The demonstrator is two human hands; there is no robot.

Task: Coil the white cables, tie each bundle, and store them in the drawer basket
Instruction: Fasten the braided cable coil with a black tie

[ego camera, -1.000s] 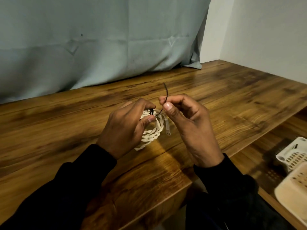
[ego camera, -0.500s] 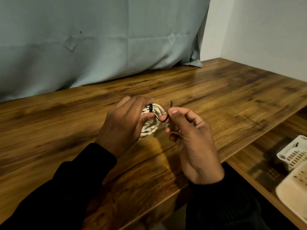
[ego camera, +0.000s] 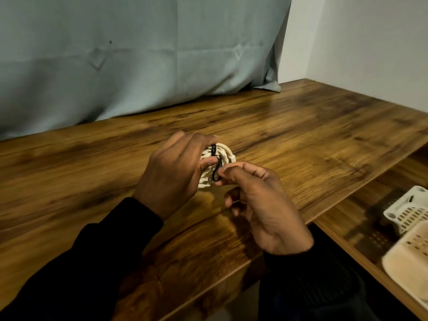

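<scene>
A coiled white cable bundle (ego camera: 223,155) is held just above the wooden desk (ego camera: 312,140) near its middle. My left hand (ego camera: 173,172) grips the coil from the left, thumb and fingers curled round it. A thin black tie (ego camera: 215,167) wraps over the top of the coil and loops down in front. My right hand (ego camera: 261,202) pinches the loose lower end of that tie between thumb and forefinger, just below and right of the coil. Much of the coil is hidden behind my left hand.
A white perforated plastic basket (ego camera: 410,214) sits on a lower wooden shelf at the right edge, with a cream tray (ego camera: 407,262) in front of it. A pale grey-green cloth (ego camera: 139,54) hangs along the desk's back edge. A white wall stands at the right.
My right hand has swung the tie's free end from pointing up above the coil down to the coil's front, and has dropped lower. My left hand keeps its grip on the coil.
</scene>
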